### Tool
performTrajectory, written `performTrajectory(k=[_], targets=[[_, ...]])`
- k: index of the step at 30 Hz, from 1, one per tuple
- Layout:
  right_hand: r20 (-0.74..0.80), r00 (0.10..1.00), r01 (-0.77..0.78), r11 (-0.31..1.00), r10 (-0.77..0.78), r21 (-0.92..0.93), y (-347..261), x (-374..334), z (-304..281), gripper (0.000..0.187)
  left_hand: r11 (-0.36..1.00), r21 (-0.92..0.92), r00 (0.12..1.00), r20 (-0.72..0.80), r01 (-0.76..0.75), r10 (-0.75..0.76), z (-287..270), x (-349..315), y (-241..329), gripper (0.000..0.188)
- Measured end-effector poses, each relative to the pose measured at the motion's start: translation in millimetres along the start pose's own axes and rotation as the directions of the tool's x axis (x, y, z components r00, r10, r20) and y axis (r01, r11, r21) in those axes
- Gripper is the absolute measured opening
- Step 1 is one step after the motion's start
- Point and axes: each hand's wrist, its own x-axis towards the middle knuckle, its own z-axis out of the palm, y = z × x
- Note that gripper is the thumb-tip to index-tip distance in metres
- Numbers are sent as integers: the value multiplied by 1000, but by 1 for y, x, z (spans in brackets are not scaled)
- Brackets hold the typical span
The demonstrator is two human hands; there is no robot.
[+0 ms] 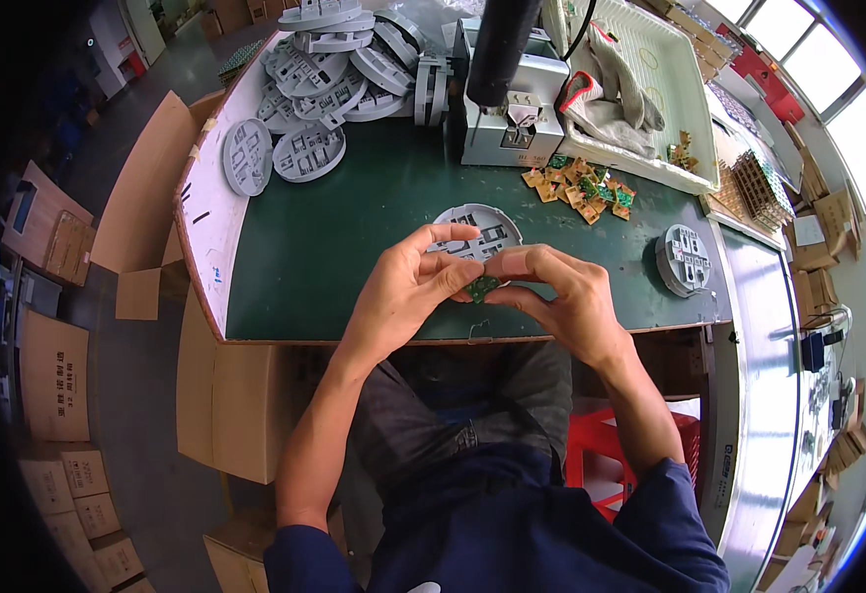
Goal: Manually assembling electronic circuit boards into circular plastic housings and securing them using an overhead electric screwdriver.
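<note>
Both hands meet over the near edge of the green table. Between their fingertips is a small green circuit board (481, 288). My left hand (415, 279) pinches it from the left with thumb and forefinger. From the right, my right hand (559, 296) pinches the same board; a tan bandage wraps one of its fingers. Just behind the fingers lies a round grey plastic housing (485, 225) with rectangular slots, its near part hidden by my hands. Farther right, a pile of small yellow and green circuit boards (583, 188) lies on the table.
Grey round housings (324, 74) are heaped at the back left. A silver machine (514, 124) stands behind, under a black post (503, 49). A white tray (640, 158) holds gloves (611, 94). Another round housing (685, 259) sits near the right edge. Cardboard boxes (225, 395) stand left.
</note>
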Motion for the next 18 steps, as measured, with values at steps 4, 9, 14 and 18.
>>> performTrajectory(k=[4, 9, 14, 18], targets=[[-73, 997, -9, 994, 0, -112, -8, 1, 0, 41, 991, -130, 999, 18, -33, 35, 5, -4, 1, 49], [55, 996, 83, 958, -71, -274, -6, -1, -4, 41, 998, 54, 997, 71, -11, 8, -1, -4, 10, 54], [-91, 963, -232, 955, 252, 186, 7, -5, -2, 36, 958, 193, 973, -44, -214, 226, 5, -5, 13, 41], [-87, 920, -271, 778, 383, 567, 17, -11, 4, 32, 755, 504, 864, -31, -420, 502, 16, -6, 12, 29]])
